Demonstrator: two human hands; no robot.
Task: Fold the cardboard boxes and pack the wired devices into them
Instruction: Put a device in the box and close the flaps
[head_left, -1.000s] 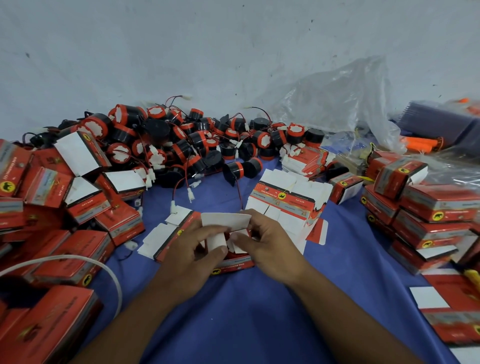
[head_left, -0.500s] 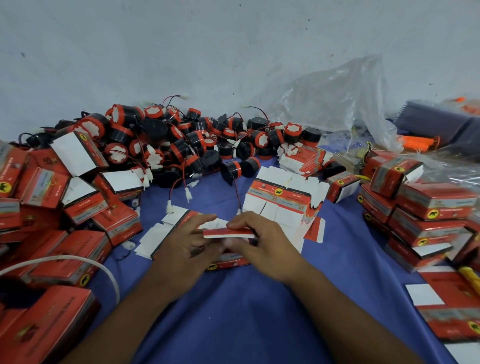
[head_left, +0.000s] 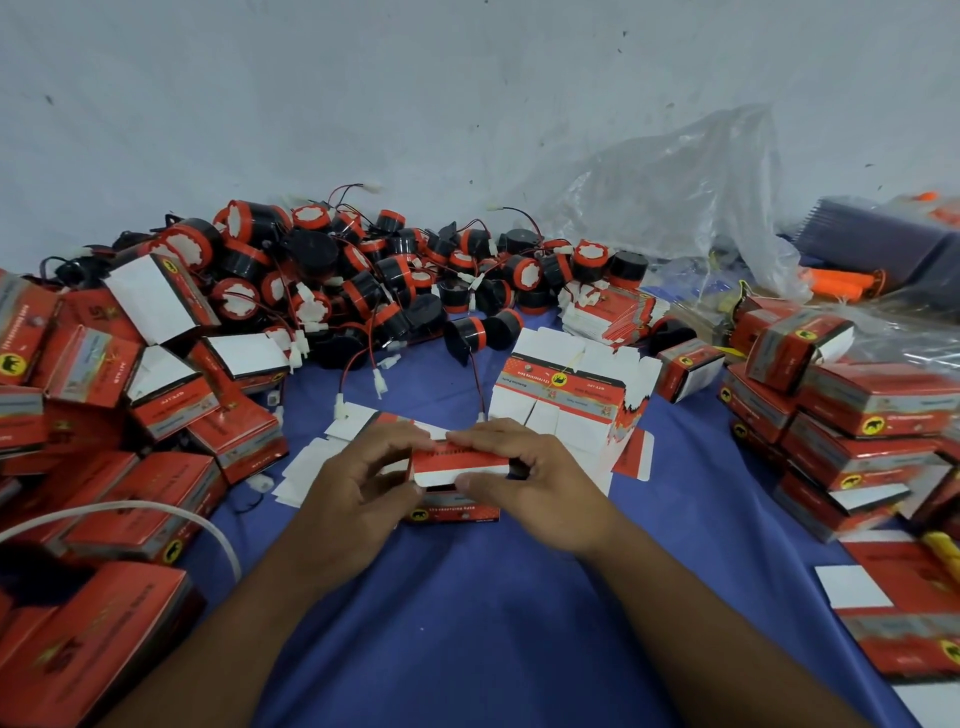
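Both hands hold one small red and white cardboard box (head_left: 460, 467) over the blue cloth at the centre. My left hand (head_left: 358, 483) grips its left side, fingers curled over the top edge. My right hand (head_left: 540, 483) pinches the box's right part, thumb under the white flap and fingers on top. A pile of black and orange round wired devices (head_left: 374, 280) lies behind, with red and black wires and white plugs trailing forward. A stack of flat unfolded boxes (head_left: 566, 400) sits just beyond my right hand.
Folded red boxes are heaped at the left (head_left: 104, 415) and stacked at the right (head_left: 857, 426). A clear plastic bag (head_left: 675, 208) leans on the grey wall. A white cord (head_left: 130, 512) loops at the lower left. Blue cloth (head_left: 493, 623) lies between my forearms.
The white lid flap that stood up a second ago has been folded down onto the box. Both hands closed in around the box and stayed in the same spot.
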